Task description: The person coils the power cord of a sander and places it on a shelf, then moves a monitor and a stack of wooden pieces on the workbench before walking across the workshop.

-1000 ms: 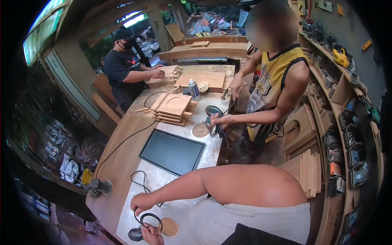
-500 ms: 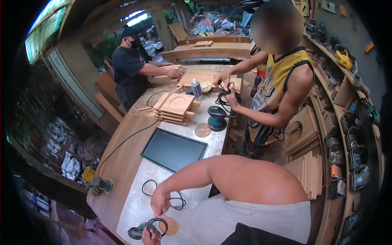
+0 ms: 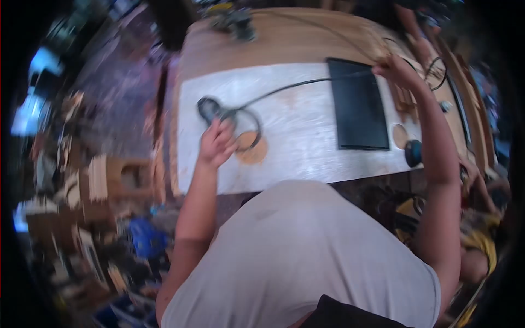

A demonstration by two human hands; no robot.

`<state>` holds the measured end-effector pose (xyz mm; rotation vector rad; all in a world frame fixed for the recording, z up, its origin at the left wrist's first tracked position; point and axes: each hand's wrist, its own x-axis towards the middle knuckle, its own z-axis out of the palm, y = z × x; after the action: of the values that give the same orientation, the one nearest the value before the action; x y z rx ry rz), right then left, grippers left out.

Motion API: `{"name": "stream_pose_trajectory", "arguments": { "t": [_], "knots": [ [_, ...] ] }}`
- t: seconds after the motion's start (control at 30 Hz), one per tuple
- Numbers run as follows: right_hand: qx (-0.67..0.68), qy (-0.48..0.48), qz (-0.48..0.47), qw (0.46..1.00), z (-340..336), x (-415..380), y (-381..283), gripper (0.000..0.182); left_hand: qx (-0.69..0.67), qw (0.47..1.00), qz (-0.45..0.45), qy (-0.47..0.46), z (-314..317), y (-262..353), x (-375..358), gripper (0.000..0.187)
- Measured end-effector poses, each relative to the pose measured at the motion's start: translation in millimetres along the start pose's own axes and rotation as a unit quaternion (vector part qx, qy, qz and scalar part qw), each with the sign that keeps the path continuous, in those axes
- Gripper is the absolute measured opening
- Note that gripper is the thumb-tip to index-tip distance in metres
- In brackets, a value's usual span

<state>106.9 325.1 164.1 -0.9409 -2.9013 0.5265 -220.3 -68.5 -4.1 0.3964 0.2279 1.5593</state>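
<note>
My left hand (image 3: 216, 143) is closed around a black power cord (image 3: 298, 85), with a loop of it hanging beside the fingers. Just beyond that hand, a dark sander (image 3: 208, 108) sits on the white board; blur hides its details. The cord runs across the table to my right hand (image 3: 395, 71), which is raised at the far right with its fingers closed on it. Below the stretched cord lies a black-framed dark panel (image 3: 358, 117).
A tan round patch (image 3: 253, 148) marks the white board (image 3: 284, 153). Another tool (image 3: 235, 26) stands at the table's far left. A teal sander (image 3: 413, 153) and stacked wooden pieces (image 3: 403, 101) are to the right. A person in yellow (image 3: 484, 243) is at the right edge.
My view has swung round and down over the table. My hands, close together before at the coiled cord, are now wide apart with the cord drawn out between them.
</note>
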Motion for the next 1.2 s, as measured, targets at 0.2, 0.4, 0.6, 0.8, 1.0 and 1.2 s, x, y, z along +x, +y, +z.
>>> {"name": "stream_pose_trajectory", "arguments": {
  "t": [0.2, 0.4, 0.6, 0.8, 1.0, 1.2],
  "knots": [
    [-0.102, -0.279, -0.224, 0.928, 100.8, -46.4, -120.1, 0.033, -0.011, 0.991, 0.113, 0.074, 9.2, -11.7, 7.7, 0.032],
    [0.154, -0.382, -0.243, 0.878, 118.4, -38.3, -187.3, 0.040, 0.229, 0.943, 0.131, 0.201, 29.7, -27.3, 12.4, 0.035],
    [0.403, -0.320, -0.238, 0.824, 136.8, -6.2, -211.6, 0.041, 0.312, 0.916, 0.102, 0.231, 42.8, -40.1, 18.9, 0.034],
    [0.443, -0.165, -0.204, 0.857, 145.8, 30.0, -203.3, 0.043, 0.286, 0.947, 0.029, 0.144, 40.0, -24.3, 11.6, 0.033],
    [0.291, -0.093, -0.206, 0.930, 149.4, 55.8, -183.7, 0.043, 0.277, 0.953, -0.052, 0.107, 37.7, -13.0, 11.2, 0.035],
    [0.288, -0.077, -0.209, 0.931, 149.3, 74.4, -174.0, 0.042, 0.225, 0.968, -0.064, 0.091, 26.6, -7.5, 13.4, 0.033]
  ]
}}
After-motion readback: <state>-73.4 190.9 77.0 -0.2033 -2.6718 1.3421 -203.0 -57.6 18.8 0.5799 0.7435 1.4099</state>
